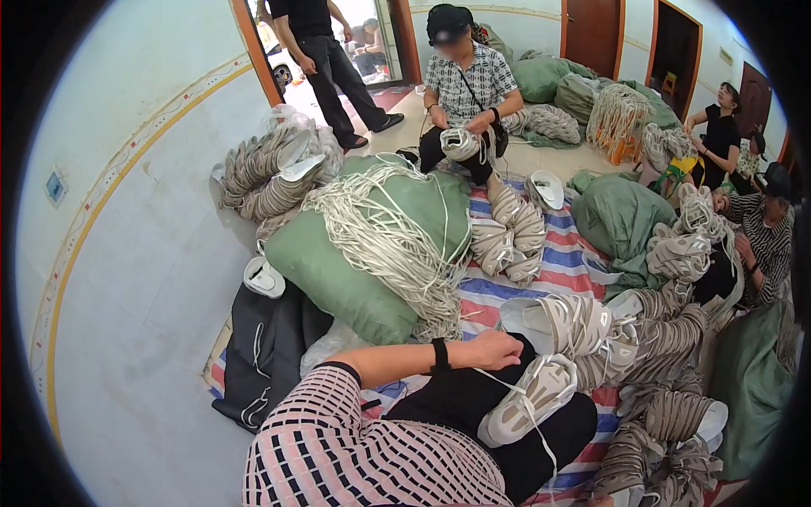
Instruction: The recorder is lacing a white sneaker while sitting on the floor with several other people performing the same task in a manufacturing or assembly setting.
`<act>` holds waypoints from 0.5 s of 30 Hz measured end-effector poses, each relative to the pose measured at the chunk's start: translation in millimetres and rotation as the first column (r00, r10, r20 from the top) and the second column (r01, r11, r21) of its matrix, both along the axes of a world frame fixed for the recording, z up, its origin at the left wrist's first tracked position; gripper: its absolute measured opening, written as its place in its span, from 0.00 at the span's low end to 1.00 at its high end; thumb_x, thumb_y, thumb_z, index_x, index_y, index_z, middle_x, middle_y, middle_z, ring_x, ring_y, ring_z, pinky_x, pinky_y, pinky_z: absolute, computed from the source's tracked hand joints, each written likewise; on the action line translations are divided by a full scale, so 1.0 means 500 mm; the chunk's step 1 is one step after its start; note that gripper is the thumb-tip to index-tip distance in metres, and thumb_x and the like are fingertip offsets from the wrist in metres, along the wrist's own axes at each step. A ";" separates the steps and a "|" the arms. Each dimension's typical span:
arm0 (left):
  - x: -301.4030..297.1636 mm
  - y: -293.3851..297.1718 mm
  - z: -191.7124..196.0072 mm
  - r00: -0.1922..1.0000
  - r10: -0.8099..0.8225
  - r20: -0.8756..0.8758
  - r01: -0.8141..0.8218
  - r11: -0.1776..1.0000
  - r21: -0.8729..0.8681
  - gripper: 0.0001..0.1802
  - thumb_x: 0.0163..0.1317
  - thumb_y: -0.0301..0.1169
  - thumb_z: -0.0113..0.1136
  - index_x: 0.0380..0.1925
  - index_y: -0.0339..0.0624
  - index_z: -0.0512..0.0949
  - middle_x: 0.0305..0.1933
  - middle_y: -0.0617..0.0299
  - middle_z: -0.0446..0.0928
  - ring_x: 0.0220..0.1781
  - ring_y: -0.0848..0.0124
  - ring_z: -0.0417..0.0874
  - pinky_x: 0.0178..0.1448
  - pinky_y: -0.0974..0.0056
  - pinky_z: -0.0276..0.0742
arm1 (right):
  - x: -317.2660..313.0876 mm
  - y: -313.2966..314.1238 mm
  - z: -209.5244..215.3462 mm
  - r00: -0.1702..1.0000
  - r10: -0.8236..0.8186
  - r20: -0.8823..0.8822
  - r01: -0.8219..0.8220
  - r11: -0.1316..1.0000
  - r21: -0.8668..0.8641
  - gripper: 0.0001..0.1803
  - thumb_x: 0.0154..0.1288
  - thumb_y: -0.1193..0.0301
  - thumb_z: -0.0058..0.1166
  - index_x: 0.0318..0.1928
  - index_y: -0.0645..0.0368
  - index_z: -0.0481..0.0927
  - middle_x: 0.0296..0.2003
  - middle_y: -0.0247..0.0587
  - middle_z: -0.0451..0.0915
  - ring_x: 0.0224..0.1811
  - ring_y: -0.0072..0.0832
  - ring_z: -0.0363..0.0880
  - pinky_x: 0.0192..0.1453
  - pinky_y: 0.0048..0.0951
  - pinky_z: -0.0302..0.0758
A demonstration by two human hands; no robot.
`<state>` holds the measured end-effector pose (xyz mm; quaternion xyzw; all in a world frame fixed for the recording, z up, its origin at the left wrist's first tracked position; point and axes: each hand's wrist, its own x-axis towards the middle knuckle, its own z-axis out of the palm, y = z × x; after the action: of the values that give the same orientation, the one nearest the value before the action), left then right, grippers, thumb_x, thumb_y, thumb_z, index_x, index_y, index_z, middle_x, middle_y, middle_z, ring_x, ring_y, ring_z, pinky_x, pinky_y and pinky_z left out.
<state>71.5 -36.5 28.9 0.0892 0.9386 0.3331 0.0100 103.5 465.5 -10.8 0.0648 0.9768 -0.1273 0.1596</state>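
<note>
A beige-and-white sneaker upper (pixel 532 401) rests across my black-trousered lap, its toe pointing down to the left. A flat cream shoelace (pixel 505 382) runs from it toward my left hand (pixel 497 348). That hand is closed, its fingers curled round the lace, and a black band circles the wrist. Another length of lace hangs from the upper's right side. Only a sliver of my right hand (pixel 601 501) seems to show at the lower edge; its fingers are hidden. Just beyond the upper lie stacked beige sneaker uppers (pixel 579 325).
A green sack (pixel 338 279) bears a heap of cream laces (pixel 380 228) ahead on the left. Striped sheeting (pixel 553 237) covers the floor. More nested uppers (pixel 667 414) lie at right beside another green sack (pixel 752 380). A seated person (pixel 469 84) handles an upper; others sit at far right.
</note>
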 end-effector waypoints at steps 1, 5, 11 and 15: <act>-0.004 0.011 0.005 0.999 -0.048 -0.020 0.049 0.999 0.022 0.11 0.56 0.37 0.58 0.27 0.42 0.73 0.26 0.55 0.75 0.32 0.54 0.78 0.34 0.53 0.70 | 0.000 0.086 -0.106 0.996 -0.077 -0.053 0.081 0.993 0.085 0.06 0.56 0.72 0.55 0.32 0.61 0.77 0.18 0.40 0.66 0.23 0.38 0.67 0.28 0.39 0.69; -0.007 0.063 0.011 0.988 -0.152 -0.040 0.153 0.987 0.048 0.09 0.54 0.34 0.58 0.26 0.41 0.72 0.26 0.55 0.75 0.34 0.54 0.77 0.34 0.53 0.70 | -0.035 0.059 -0.123 0.931 0.053 -0.361 -0.225 0.863 -0.452 0.05 0.55 0.79 0.51 0.33 0.66 0.77 0.25 0.36 0.77 0.28 0.21 0.75 0.33 0.23 0.72; -0.047 0.135 -0.045 0.944 -0.248 -0.217 0.233 0.968 -0.095 0.06 0.51 0.33 0.55 0.23 0.42 0.73 0.25 0.53 0.75 0.31 0.53 0.77 0.33 0.53 0.72 | -0.085 -0.313 0.059 0.985 -0.128 -0.117 -0.042 0.479 -0.877 0.08 0.55 0.79 0.56 0.38 0.64 0.78 0.29 0.33 0.78 0.31 0.18 0.74 0.37 0.19 0.71; -0.054 0.138 -0.058 0.967 -0.197 -0.159 0.157 0.960 -0.233 0.06 0.48 0.33 0.56 0.22 0.44 0.77 0.22 0.54 0.75 0.27 0.53 0.78 0.32 0.53 0.73 | -0.102 -0.419 0.039 0.936 0.147 -0.321 -0.341 0.610 -0.715 0.06 0.55 0.72 0.55 0.32 0.62 0.79 0.27 0.41 0.79 0.29 0.27 0.77 0.36 0.26 0.72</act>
<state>44.4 32.6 -0.3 0.2016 0.9547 0.2159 -0.0356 52.6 256.0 8.7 -0.1581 0.8430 -0.5089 0.0735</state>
